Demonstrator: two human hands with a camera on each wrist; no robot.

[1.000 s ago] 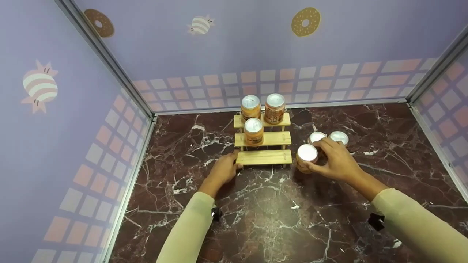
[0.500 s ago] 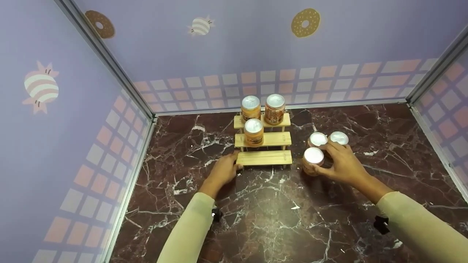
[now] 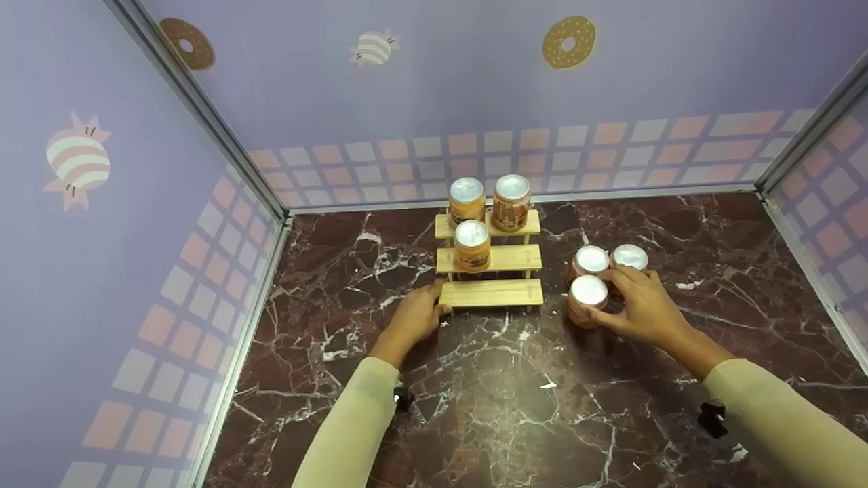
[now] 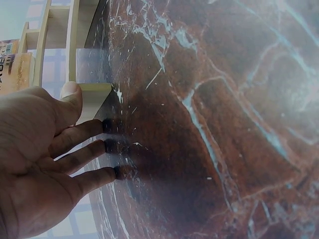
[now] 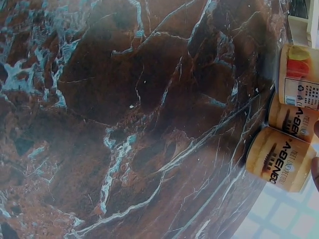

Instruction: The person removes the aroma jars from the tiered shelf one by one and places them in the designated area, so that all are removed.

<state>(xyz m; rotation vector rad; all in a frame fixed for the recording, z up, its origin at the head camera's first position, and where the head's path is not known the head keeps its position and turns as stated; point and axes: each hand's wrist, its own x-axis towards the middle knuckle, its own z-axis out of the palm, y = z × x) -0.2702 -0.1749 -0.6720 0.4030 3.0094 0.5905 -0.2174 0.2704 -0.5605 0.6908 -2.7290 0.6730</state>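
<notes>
A small three-step wooden display stand [image 3: 503, 293] stands near the back of the table. My left hand [image 3: 413, 314] is at the left end of its lowest step, thumb in front and a finger behind. In the left wrist view, the thumb lies against the wood and the other fingers reach down to the table. My right hand [image 3: 644, 301] grips an upright orange can [image 3: 584, 308] with a pale top, thumb in front and fingers behind. Close behind are a second can [image 3: 591, 259] and a third can [image 3: 629, 256], partly covered by the hand.
Two cans [image 3: 466, 203] [image 3: 511, 203] stand on the top step and one can [image 3: 472, 247] on the left of the middle step. Purple walls [image 3: 461, 88] enclose the dark marbled table [image 3: 515, 407] at the back and sides.
My right hand has moved the gripped can rightward and slightly toward me, away from the stand, to just in front of the other two cans. The left hand has stayed at the stand.
</notes>
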